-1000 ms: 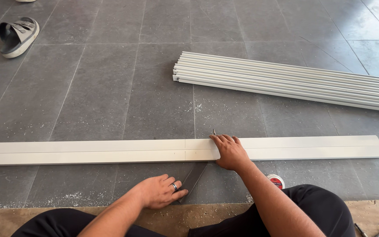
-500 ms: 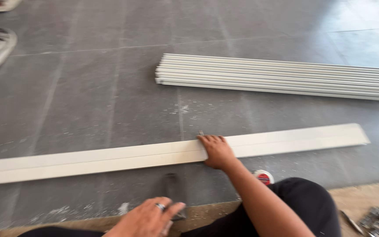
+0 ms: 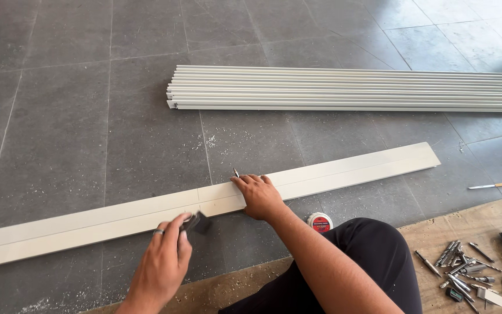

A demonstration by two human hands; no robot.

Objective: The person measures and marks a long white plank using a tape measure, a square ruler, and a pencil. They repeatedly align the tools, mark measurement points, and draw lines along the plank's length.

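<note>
A long flat white plastic strip [image 3: 355,171] lies across the grey tiled floor in front of me. My right hand [image 3: 258,196] presses down on its middle, holding a thin pencil-like tool whose tip pokes out above the fingers. My left hand [image 3: 162,261], wearing a ring, grips a small dark tool [image 3: 197,221] that touches the strip's near edge beside a faint cross line.
A bundle of long white channels [image 3: 350,88] lies farther back. A red and white tape measure [image 3: 319,222] sits by my knee. On a wooden board at the right lie several drill bits and screws [image 3: 466,270] and a brush [image 3: 498,185].
My left hand has come up from the floor near my lap to the strip, carrying the dark tool. The camera view has shifted right. My right hand stays on the strip.
</note>
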